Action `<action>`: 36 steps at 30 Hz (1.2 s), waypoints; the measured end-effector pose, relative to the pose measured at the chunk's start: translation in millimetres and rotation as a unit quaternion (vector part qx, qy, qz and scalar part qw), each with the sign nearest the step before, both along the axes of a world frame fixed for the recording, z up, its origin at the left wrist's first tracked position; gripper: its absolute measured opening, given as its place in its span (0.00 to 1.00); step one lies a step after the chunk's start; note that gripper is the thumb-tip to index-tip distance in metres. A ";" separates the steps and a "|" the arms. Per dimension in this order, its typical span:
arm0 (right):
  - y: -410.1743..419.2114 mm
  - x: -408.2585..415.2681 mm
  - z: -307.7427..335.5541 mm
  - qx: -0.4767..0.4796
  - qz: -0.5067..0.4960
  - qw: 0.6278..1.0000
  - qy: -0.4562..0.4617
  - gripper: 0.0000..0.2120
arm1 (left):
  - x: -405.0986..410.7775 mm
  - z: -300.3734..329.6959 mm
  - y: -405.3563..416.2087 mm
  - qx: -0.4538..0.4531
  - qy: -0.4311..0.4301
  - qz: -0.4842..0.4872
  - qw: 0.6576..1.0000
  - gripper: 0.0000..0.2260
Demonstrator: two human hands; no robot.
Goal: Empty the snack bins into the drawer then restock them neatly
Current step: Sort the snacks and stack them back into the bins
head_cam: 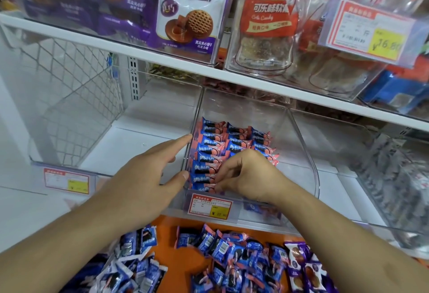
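Note:
A clear plastic snack bin (pixel 299 144) sits on the middle shelf, holding neat rows of blue-and-pink cookie packets (pixel 213 151) along its left side. My left hand (pixel 148 176) lies flat against the bin's left outer wall, fingers straight. My right hand (pixel 243 172) is inside the bin, its curled fingers pinching the front packets of the row. Below, the orange drawer (pixel 181 267) holds a loose heap of the same blue-and-pink packets (pixel 232 255), blue-and-white packets (pixel 132 260) at the left and purple ones (pixel 301 267) at the right.
A clear bin (pixel 76 130) with no packets in it stands to the left, another bin (pixel 394 188) with dark snacks to the right. The upper shelf (pixel 162 60) carries bins of purple biscuit packs (pixel 188 23) and cola candy bags (pixel 267 28). Price tags hang on the bin fronts (pixel 210 207).

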State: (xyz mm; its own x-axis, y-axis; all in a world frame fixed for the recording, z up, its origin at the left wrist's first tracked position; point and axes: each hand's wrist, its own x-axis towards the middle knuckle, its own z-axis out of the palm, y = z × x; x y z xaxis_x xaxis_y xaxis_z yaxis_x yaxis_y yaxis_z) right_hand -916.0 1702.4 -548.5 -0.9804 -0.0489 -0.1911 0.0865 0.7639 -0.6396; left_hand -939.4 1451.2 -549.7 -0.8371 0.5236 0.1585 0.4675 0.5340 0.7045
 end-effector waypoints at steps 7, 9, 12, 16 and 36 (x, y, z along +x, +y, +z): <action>9.9 36.3 31.0 -0.030 -0.045 0.996 0.072 0.04 | 4.7 12.0 -2.7 0.007 0.035 0.012 0.999 0.29; 11.9 61.8 43.4 -0.075 -0.044 0.991 0.105 0.04 | 13.7 21.3 -5.1 0.008 0.082 0.007 0.997 0.27; 10.9 107.7 47.2 -0.115 0.004 0.991 0.068 0.06 | 40.5 30.1 -3.2 0.046 0.020 -0.057 0.997 0.19; 13.5 149.1 -5.3 -0.040 0.039 0.996 -0.067 0.06 | 79.2 -14.2 13.7 -0.046 -0.132 -0.156 0.978 0.12; 54.2 201.1 -258.0 0.253 0.120 0.933 -0.226 0.31 | 111.7 -295.6 42.6 -0.353 -0.186 -0.186 0.898 0.23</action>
State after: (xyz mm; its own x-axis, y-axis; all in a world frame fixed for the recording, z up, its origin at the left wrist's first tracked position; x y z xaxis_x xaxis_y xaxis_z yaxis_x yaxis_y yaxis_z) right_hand -714.9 1756.6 -806.4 -0.7665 -0.0474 -0.6405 0.0483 0.9902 -0.1312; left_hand -827.6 1493.8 -845.3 -0.5098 0.6377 -0.5774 0.5088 0.7647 0.3953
